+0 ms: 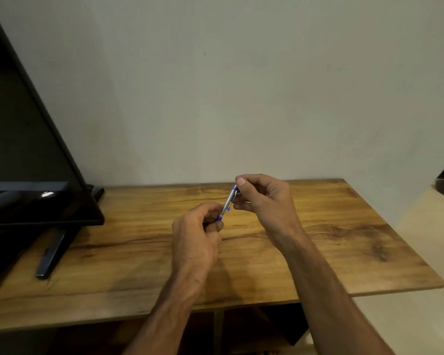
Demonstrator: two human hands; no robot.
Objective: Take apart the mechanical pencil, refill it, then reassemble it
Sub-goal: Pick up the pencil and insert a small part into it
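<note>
We hold the mechanical pencil (227, 204) in both hands, just above the wooden surface (343, 226), near the centre of the frame. It is a silver barrel with blue parts, tilted so its lower end points down-left and its upper end up-right. Our left hand (196, 234) is closed around the lower end, fingers curled and the thumb pressed over them, so the tip of the pencil is hidden inside the grip. Our right hand (263, 198) pinches the upper end between thumb and fingers, the thumb lying over the blue cap end. A small blue bit shows at the side of the barrel, between the two hands; we cannot tell whether it is the clip. The pencil looks whole, though the picture is too soft to be sure of any joint.

At the left of the frame a dark flat screen (23, 155) stands on the same surface on its slanted foot (52, 254). Behind rises a plain pale wall (241, 85).
</note>
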